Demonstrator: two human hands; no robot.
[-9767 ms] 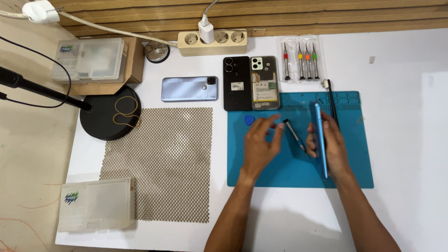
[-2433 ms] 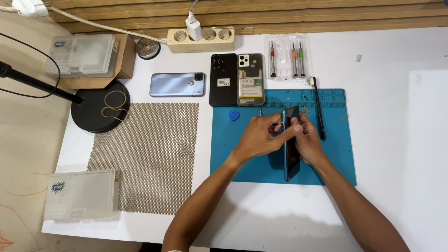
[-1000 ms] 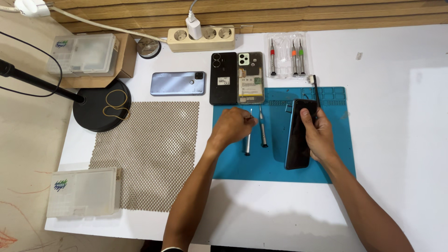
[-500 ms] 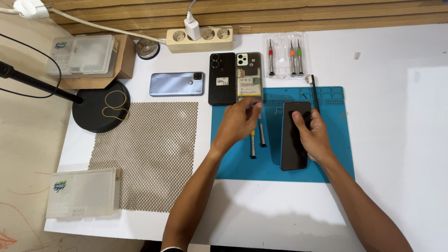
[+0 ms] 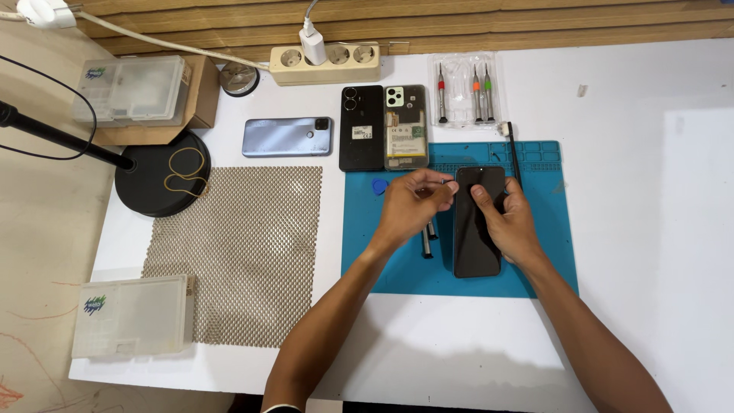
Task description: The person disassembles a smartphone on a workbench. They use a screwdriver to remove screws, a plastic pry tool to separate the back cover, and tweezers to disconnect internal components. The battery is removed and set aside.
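Half a second ago our left hand (image 5: 413,206) hovered up near the two opened phones (image 5: 384,127) at the mat's top edge; it has since come down and right, and now sits just beside the upper left corner of the black phone (image 5: 478,222). Its fingers are pinched together on a thin tool tip (too small to name), above the two screwdrivers (image 5: 427,235) lying on the blue mat (image 5: 367,252). Our right hand (image 5: 508,222) has hardly shifted: it lies flat on the phone, fingers spread and pressing down, gripping nothing. The phone lies face up, lengthwise, in the mat's middle, its lower end near the mat's front edge. A blue pick (image 5: 379,185) lies left of the hands. Open mat remains at lower left and to the right; bare white table (image 5: 650,229) stretches further right.
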